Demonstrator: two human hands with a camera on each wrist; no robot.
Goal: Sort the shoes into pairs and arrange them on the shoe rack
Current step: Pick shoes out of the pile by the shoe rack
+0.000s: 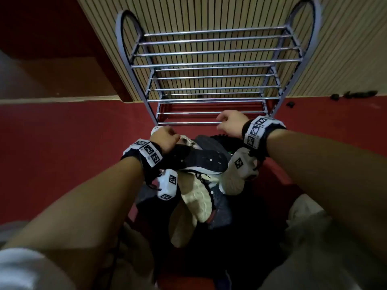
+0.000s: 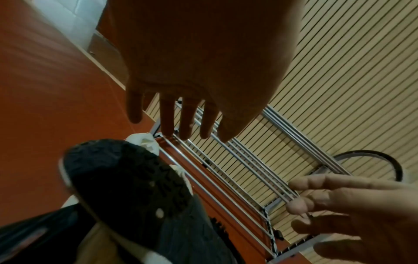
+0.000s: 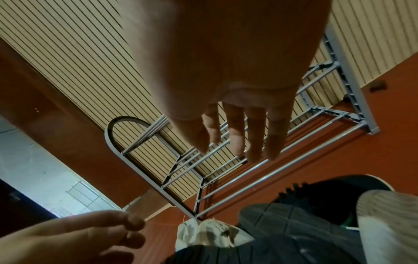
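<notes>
Both hands (image 1: 165, 137) (image 1: 229, 123) relaxed, empty, above shoe pile (image 1: 206, 162).

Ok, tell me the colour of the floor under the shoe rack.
Red floor, clearest in the head view.

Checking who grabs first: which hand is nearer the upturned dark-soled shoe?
Left. The left hand hovers right over the upturned dark-soled shoe; the right hand is farther, by the shoe rack.

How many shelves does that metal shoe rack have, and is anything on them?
3. The shoe rack has a top shelf, a middle shelf and a bottom shelf just above the red floor. All three are bare; the shoes lie heaped in front of it.
</notes>
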